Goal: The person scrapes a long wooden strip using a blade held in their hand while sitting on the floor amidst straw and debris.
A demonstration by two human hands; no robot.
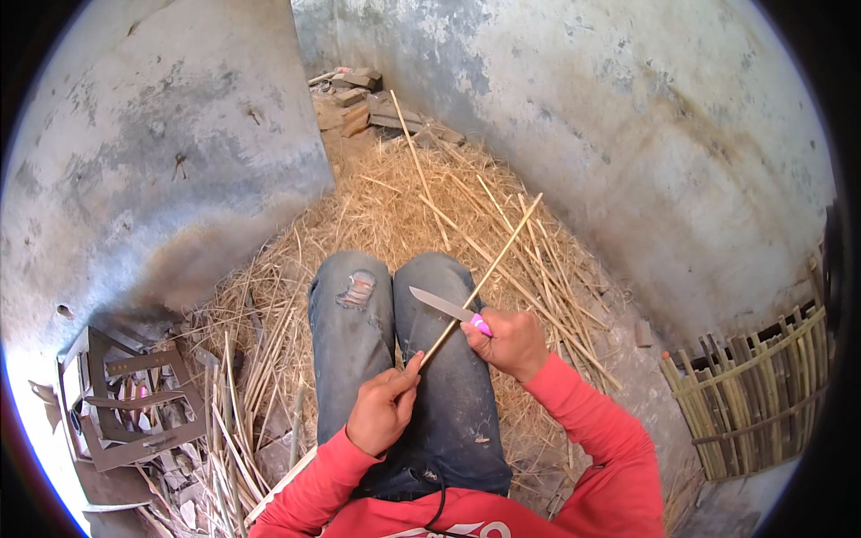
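Observation:
Over my lap, my left hand point(386, 406) is closed around the near end of a thin bamboo strip point(504, 252). The strip slants away from me to the upper right, its far end out over the shavings. My right hand point(513, 344) grips a knife point(442, 305) by its pink and white handle. The pointed blade lies across the strip and points to the left. Part of the handle is hidden by my fingers. Below both hands are my grey jeans point(345, 359), torn at the left knee.
Pale shavings point(359, 211) and loose bamboo strips point(538, 260) cover the floor ahead. More strips point(235, 421) lie at my left, beside a broken dark frame point(134, 399). A slatted bamboo basket point(758, 394) stands at the right. Bricks point(354, 99) are piled in the far corner between worn walls point(628, 117).

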